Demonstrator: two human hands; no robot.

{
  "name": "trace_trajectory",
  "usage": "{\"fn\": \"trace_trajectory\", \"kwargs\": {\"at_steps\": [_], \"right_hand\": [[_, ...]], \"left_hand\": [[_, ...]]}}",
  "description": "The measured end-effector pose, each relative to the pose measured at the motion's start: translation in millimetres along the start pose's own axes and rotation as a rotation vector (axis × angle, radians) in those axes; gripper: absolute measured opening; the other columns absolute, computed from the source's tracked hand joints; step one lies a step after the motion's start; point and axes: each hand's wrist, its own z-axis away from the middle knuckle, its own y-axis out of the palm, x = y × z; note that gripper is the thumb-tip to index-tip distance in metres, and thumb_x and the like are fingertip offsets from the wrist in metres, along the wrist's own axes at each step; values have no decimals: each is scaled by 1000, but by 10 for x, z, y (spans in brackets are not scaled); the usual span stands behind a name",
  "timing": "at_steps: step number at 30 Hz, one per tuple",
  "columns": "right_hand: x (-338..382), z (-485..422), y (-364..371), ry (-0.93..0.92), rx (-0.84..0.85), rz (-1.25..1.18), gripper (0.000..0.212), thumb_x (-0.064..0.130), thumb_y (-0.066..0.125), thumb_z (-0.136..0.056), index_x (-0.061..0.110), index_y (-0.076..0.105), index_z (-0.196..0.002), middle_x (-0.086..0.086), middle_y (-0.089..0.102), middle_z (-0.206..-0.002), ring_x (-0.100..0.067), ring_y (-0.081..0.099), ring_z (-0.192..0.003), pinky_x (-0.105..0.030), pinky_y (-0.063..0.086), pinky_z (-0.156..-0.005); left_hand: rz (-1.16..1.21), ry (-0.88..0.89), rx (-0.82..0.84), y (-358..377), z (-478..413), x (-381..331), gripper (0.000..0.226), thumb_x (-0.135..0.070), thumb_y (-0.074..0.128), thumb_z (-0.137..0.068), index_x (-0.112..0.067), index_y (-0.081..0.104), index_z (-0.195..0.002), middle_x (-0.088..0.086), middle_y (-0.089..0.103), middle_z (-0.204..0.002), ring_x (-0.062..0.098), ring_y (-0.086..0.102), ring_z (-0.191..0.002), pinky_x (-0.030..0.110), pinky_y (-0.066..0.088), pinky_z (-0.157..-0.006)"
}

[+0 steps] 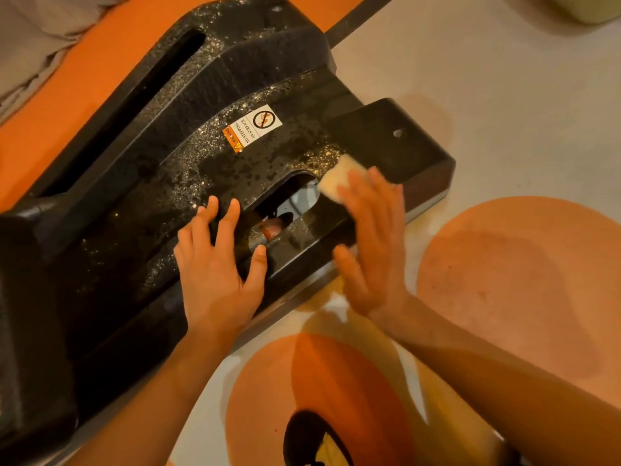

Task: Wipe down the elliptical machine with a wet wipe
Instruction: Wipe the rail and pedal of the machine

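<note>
Head view: your left hand (218, 274) lies spread flat on the machine (134, 196), centre frame; your right hand (373, 243), held flat, presses the wipe (336, 176) beside the opening (289, 200). Sweep toward it and the wipe could drop in.

Reads "NO STEPPING ON SURFACE" on a white sticker (252, 127) stuck to the black elliptical machine cover (268, 55), next to a crossed-out circle sign (264, 119). Ends in an orange strip (232, 139), probably "WARNING", with a small triangle symbol.
</note>
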Motion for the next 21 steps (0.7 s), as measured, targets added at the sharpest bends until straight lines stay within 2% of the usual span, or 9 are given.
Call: {"fn": "trace_trajectory", "kwargs": {"at_steps": [4, 7, 8, 11, 13, 15, 18, 21], "right_hand": [[168, 274, 89, -273, 247, 127, 68, 50, 23, -104, 5, 55, -142, -16, 48, -154, -30, 30, -153, -48, 17, -125], [-84, 152, -12, -400, 253, 151, 60, 46, 27, -105, 8, 49, -145, -17, 46, -155, -31, 32, -151, -48, 23, -123], [-186, 64, -78, -347, 207, 149, 60, 46, 28, -105, 7, 49, -144, -19, 46, -154, -33, 34, -150, -51, 24, -122], [-413, -248, -319, 1, 80, 154, 71, 57, 21, -106, 5, 52, -143, -17, 48, -153, -33, 37, -148, -59, 23, -121], [-379, -336, -381, 106, 67, 119, 78, 62, 17, -105, 6, 53, -144, -13, 49, -153, -30, 36, -149, -60, 20, -122], [-207, -281, -349, 74, 133, 102, 79, 62, 15, -105, 6, 50, -148, -12, 45, -156, -28, 31, -152, -59, 18, -123], [14, -48, -261, -94, 229, 132, 75, 57, 23, -104, 2, 44, -151, -15, 38, -161, -31, 27, -154, -61, 23, -121], [-86, -165, -372, -161, 359, 218, 78, 61, 24, -102, 7, 38, -156, -13, 33, -165, -29, 23, -156, -58, 23, -122]], "left_hand": [[2, 3, -2, 1, -1, 8, 69, -50, 46, -96, -13, 45, -155, 16, 39, -158, 37, 37, -139, 57, 31, -112], [11, 2, 0, 4, -4, 18, 70, -50, 47, -94, -14, 45, -154, 16, 39, -158, 37, 37, -139, 56, 31, -112], [12, 2, 0, 6, -4, 18, 70, -49, 47, -94, -14, 45, -154, 16, 39, -158, 38, 37, -139, 56, 30, -112], [10, -3, -1, 10, -4, 12, 69, -49, 47, -94, -14, 46, -154, 16, 40, -157, 37, 37, -140, 54, 30, -112], [10, -6, 0, 4, -4, 10, 69, -49, 46, -94, -14, 47, -153, 16, 41, -157, 37, 37, -140, 53, 30, -112], [10, -6, 3, 5, -7, 11, 69, -50, 46, -94, -14, 47, -153, 16, 41, -157, 37, 37, -140, 53, 30, -112], [14, -8, -3, 0, -5, 9, 69, -49, 47, -94, -14, 47, -153, 16, 41, -156, 36, 38, -139, 53, 29, -112], [13, -5, -3, 9, -4, 3, 69, -49, 47, -94, -14, 47, -153, 16, 41, -157, 36, 38, -139, 52, 30, -111]]}}
